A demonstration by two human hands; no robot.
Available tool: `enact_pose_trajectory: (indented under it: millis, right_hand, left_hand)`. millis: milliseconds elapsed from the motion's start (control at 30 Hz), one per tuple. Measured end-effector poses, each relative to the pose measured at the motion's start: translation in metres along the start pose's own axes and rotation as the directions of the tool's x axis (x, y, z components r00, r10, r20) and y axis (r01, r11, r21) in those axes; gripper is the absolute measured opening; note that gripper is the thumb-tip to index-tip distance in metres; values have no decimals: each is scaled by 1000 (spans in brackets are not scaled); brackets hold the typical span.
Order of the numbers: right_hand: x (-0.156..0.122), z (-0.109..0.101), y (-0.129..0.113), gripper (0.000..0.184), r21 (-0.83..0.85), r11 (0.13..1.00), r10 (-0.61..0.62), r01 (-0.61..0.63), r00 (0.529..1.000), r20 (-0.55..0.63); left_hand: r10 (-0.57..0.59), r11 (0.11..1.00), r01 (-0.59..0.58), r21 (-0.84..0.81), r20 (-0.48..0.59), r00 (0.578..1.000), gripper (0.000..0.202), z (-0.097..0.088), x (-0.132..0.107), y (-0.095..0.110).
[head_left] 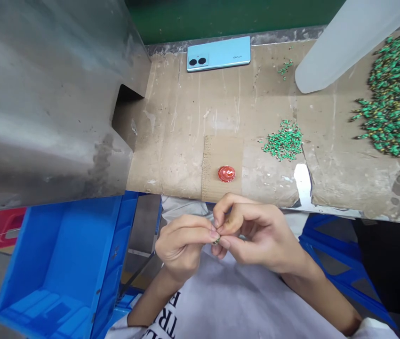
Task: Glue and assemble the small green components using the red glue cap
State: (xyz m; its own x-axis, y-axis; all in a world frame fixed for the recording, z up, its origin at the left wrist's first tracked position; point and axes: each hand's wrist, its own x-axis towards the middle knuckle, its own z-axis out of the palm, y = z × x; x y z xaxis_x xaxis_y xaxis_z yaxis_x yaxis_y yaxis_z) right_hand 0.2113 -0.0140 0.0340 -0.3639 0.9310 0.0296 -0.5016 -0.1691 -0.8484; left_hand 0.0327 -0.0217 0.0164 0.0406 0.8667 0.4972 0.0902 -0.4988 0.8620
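Observation:
My left hand (182, 245) and my right hand (252, 233) meet in front of my chest, below the near edge of the cardboard-covered bench (186, 132). Both pinch one tiny green and dark part (216, 240) between thumbs and forefingers; most of it is hidden by the fingertips. A small pile of green parts (284, 141) lies on the bench beyond my right hand. A much larger heap of green parts (396, 103) covers the far right. A small red round piece (226, 173) sits on the cardboard just past my hands.
A light blue phone (219, 54) lies face down at the back of the bench. A grey metal machine housing (44, 99) fills the left. A blue plastic crate (62, 268) stands below it. A white tube (344, 42) slants in from the upper right.

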Motion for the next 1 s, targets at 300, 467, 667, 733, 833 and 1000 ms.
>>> enact_pose_trajectory:
  millis: [300, 467, 667, 733, 833, 1000]
  right_hand:
    - [1, -4, -1, 13, -150, 987, -51, 52, 999, 13]
    - [0, -7, -4, 18, -512, 789, -349, 338, 934, 78]
    - [-3, -5, -15, 20, -759, 513, -437, 401, 883, 171]
    - [-2, -6, -15, 21, -794, 438, -456, 422, 865, 208]
    - [2, -8, -13, 24, -830, 319, -498, 458, 826, 265]
    - [6, -10, -7, 25, -851, 280, -494, 445, 826, 270]
  left_hand:
    - [-45, 995, 44, -92, -6, 999, 17, 3, -5, -6]
    - [-25, 995, 24, -94, -15, 1000, 15, 4, -2, -5]
    - [70, 996, -72, 43, 50, 996, 21, -1, 3, -1]
    - [85, 991, -93, 100, 86, 993, 23, -6, 5, 0]
    - [85, 981, -110, 160, 153, 984, 25, -11, 11, 4]
    - [-20, 988, -9, 157, 185, 982, 22, -12, 21, 9]
